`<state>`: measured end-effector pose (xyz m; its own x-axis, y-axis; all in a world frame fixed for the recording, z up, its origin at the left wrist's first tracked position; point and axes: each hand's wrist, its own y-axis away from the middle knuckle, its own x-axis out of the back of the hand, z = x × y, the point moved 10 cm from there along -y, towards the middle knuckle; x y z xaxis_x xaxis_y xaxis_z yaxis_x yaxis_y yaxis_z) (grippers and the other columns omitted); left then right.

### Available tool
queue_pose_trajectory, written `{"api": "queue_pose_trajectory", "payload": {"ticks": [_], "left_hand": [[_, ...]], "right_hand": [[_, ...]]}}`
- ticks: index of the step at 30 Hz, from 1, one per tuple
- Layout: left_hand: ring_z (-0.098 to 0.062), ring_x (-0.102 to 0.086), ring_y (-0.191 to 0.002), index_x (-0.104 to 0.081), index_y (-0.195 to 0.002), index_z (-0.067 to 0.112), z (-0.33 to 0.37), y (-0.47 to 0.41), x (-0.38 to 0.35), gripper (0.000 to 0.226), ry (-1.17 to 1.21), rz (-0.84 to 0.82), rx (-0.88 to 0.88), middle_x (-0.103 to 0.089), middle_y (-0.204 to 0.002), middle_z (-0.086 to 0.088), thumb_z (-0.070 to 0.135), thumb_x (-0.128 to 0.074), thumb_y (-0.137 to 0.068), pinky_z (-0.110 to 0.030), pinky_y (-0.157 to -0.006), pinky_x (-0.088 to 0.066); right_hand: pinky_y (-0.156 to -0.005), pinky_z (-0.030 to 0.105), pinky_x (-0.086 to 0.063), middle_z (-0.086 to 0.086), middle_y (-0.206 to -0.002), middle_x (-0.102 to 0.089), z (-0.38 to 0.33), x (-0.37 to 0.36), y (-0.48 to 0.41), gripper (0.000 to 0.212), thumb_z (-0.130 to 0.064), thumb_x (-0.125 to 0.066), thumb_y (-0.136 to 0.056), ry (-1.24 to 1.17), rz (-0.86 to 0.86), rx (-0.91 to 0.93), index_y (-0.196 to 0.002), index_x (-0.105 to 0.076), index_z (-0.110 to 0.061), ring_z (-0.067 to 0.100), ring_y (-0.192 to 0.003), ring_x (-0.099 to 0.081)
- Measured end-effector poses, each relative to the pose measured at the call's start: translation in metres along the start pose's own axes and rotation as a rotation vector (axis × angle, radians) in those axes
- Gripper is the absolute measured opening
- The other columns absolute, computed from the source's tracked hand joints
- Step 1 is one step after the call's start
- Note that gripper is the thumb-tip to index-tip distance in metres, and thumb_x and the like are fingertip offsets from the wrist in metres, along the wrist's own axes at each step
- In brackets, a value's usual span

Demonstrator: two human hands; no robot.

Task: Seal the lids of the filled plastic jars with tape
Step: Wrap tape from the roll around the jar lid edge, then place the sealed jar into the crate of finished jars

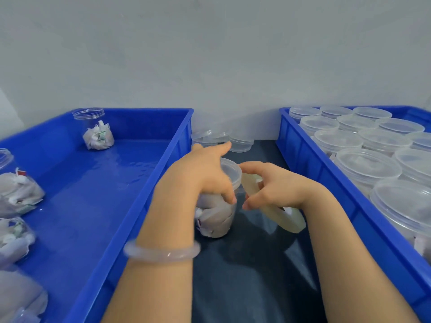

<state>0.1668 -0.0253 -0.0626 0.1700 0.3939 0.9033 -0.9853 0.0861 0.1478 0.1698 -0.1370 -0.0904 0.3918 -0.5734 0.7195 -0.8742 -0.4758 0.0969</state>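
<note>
A clear plastic jar (217,220) filled with a pale bagged packet stands on the dark table between two blue trays, its clear lid (231,173) on top. My left hand (200,176) wraps around the jar just under the lid, fingers on its right side. My right hand (272,187) holds a roll of pale clear tape (277,210) tilted against the jar's right side, thumb and fingers pinching near the lid's edge. Whether a tape strip touches the lid is too blurred to tell.
The left blue tray (130,206) holds several open jars with packets (98,131). In the right blue tray (310,164) stand several lidded jars (366,164). Loose clear lids (221,138) lie at the back by the grey wall.
</note>
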Motion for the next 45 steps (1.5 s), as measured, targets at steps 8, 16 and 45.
{"api": "queue_pose_trajectory", "payload": {"ticks": [8, 16, 45], "left_hand": [[-0.028, -0.04, -0.11, -0.048, -0.1, 0.028, 0.01, -0.018, -0.003, 0.041, -0.166, 0.056, 0.061, -0.044, -0.106, 0.001, 0.027, -0.072, -0.068, -0.039, -0.079, -0.034], [-0.029, -0.035, -0.113, -0.062, -0.099, 0.033, 0.004, -0.031, 0.004, 0.039, -0.059, 0.178, 0.177, -0.051, -0.11, 0.002, 0.019, -0.069, -0.062, -0.042, -0.077, -0.031], [-0.016, -0.053, -0.117, -0.052, -0.12, 0.028, -0.063, -0.033, -0.035, 0.042, 1.223, 0.549, -0.007, -0.058, -0.124, -0.001, 0.054, -0.027, -0.098, -0.04, -0.105, -0.04]], "right_hand": [[-0.095, 0.025, -0.029, 0.006, -0.159, 0.003, -0.002, 0.004, -0.009, 0.116, -0.035, -0.073, -0.076, 0.079, 0.253, -0.089, -0.15, 0.015, -0.024, 0.021, -0.145, -0.015], [-0.053, 0.029, -0.04, -0.001, -0.071, -0.051, 0.015, -0.012, 0.007, 0.023, -0.022, -0.046, -0.088, 0.204, 0.327, -0.272, -0.067, -0.037, -0.025, 0.015, -0.062, -0.05], [-0.073, 0.007, -0.049, -0.013, -0.097, -0.072, 0.015, 0.019, -0.012, 0.027, -0.009, -0.075, -0.077, -0.645, 0.676, 0.192, -0.103, -0.073, -0.015, -0.003, -0.091, -0.066]]}}
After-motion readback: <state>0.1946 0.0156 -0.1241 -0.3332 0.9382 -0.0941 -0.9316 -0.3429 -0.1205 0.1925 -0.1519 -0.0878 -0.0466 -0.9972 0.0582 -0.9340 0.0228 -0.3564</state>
